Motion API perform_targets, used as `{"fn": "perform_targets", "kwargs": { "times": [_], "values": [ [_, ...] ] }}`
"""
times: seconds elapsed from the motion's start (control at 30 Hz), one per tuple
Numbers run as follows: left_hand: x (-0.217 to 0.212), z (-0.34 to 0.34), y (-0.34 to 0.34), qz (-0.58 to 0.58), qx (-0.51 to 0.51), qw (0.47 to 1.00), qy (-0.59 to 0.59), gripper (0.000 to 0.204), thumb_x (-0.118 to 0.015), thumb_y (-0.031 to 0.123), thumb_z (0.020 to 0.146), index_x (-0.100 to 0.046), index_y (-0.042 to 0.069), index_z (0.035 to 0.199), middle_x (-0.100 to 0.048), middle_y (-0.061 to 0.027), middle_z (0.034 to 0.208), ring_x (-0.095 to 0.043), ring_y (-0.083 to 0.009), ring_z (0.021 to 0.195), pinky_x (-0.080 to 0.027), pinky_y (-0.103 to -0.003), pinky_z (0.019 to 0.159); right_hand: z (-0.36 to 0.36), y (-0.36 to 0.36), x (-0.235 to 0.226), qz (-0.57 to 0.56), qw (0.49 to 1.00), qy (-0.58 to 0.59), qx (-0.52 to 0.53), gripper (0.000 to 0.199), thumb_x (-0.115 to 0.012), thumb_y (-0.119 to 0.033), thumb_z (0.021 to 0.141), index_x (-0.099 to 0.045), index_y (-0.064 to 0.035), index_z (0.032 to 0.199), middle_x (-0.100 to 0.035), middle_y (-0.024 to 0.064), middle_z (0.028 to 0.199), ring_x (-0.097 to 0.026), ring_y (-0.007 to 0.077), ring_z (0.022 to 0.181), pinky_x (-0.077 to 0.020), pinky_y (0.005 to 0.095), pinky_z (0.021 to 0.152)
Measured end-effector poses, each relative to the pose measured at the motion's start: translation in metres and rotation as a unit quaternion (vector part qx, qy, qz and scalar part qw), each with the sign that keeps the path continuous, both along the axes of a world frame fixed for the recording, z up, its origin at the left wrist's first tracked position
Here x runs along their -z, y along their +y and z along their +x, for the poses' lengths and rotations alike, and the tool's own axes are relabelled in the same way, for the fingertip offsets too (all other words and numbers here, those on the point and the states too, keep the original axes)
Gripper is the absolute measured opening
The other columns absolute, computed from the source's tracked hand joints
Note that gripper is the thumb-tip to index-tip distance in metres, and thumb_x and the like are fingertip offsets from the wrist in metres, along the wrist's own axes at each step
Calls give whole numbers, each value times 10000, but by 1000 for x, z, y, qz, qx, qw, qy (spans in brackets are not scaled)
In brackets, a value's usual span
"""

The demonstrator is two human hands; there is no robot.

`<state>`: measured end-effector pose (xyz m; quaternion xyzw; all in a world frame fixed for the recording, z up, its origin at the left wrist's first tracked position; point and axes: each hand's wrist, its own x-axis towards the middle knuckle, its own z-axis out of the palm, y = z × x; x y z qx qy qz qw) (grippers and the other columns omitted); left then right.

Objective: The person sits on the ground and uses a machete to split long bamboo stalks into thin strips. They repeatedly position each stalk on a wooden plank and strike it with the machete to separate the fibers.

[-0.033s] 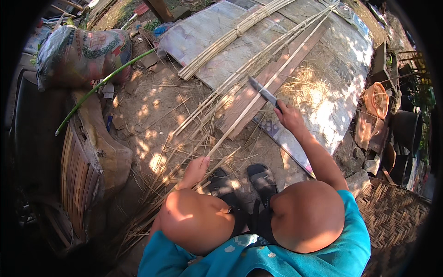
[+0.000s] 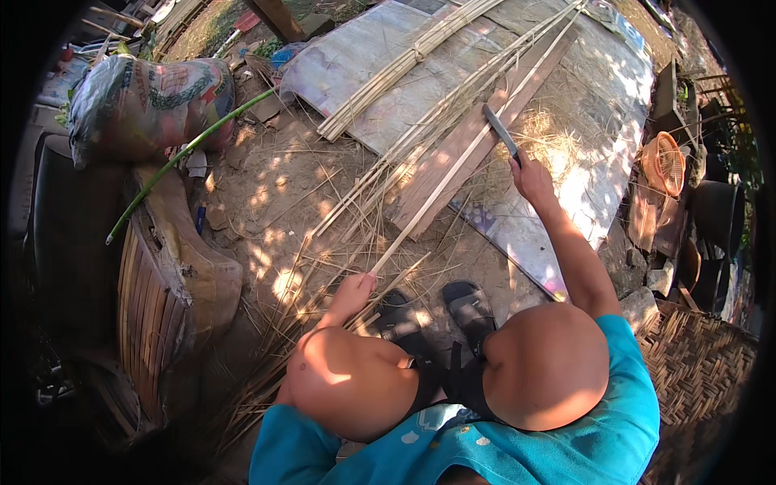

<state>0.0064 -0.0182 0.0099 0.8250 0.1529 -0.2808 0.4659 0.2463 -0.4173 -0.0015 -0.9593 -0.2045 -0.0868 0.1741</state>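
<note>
**Blade on a long bamboo strip, held at both ends**

The right hand (image 2: 531, 179) was clenched round the handle of a dark-bladed knife (image 2: 500, 132), arm stretched well forward, the blade laid across the far part of a long pale bamboo strip (image 2: 453, 182). The left hand (image 2: 354, 295) gripped the near end of that strip just ahead of the left knee, apparently to keep it from sliding or twisting under the blade. The strip ran diagonally away from the person along a flat wooden plank (image 2: 449, 162), which seemed to serve as a firm backing for the cut.

The person sat low with both knees (image 2: 356, 380) raised and dark sandals (image 2: 469, 307) planted on the ground, so the strip lay between the legs within easy reach. Thin shavings and slivers (image 2: 323, 275) littered the earth around the feet. Beyond the plank, a tied bundle of bamboo strips (image 2: 404, 65) rested on a grey sheet (image 2: 582, 121). A printed sack (image 2: 153, 101) and a green stalk (image 2: 186, 158) lay to the left, an orange basket (image 2: 663, 162) to the right, and a woven mat (image 2: 695, 364) beside the right knee.
</note>
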Motion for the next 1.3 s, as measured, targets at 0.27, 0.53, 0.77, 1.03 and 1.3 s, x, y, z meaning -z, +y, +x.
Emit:
{"fn": "perform_targets", "kwargs": {
  "times": [0.27,0.53,0.77,1.03,1.3],
  "values": [
    [-5,2,-26,250,104,958,-90,433,-396,445,1084,-526,35,1030,-682,-309,786,-669,-528,776,-508,-638,722,-57,42,-13,6,981,131,-145,352,-571,-403,1039,-554,-152,1286,-652,240,842,-680,443,713,-549,536,620],
    [15,-9,-12,127,60,985,-99,517,-356,439,1110,-604,23,931,-685,-225,815,-673,-372,766,-513,-524,726,23,-23,-28,46,996,64,32,347,-555,-369,1048,-610,-36,1125,-661,241,713,-673,452,681,-540,551,622],
    [23,-20,15,21,-5,996,-87,597,-410,482,1100,-582,-4,800,-552,-125,660,-507,-254,639,-459,-416,677,-25,19,-13,19,993,113,-25,349,-575,-385,1038,-596,-110,1252,-671,228,805,-686,454,727,-553,543,630],
    [-7,-10,-18,184,8,974,-135,420,-466,408,1076,-586,25,952,-678,-277,797,-651,-503,792,-488,-583,712,-71,57,-9,45,975,191,-106,384,-556,-427,1042,-568,-121,1272,-663,251,831,-685,462,752,-557,552,674],
    [1,-63,15,208,57,972,-96,449,-448,377,1097,-632,33,876,-641,-200,694,-602,-422,652,-484,-490,643,68,-79,-32,8,983,82,163,331,-542,-374,1051,-599,-49,1078,-677,236,726,-670,468,711,-531,560,639]
  ]
}}
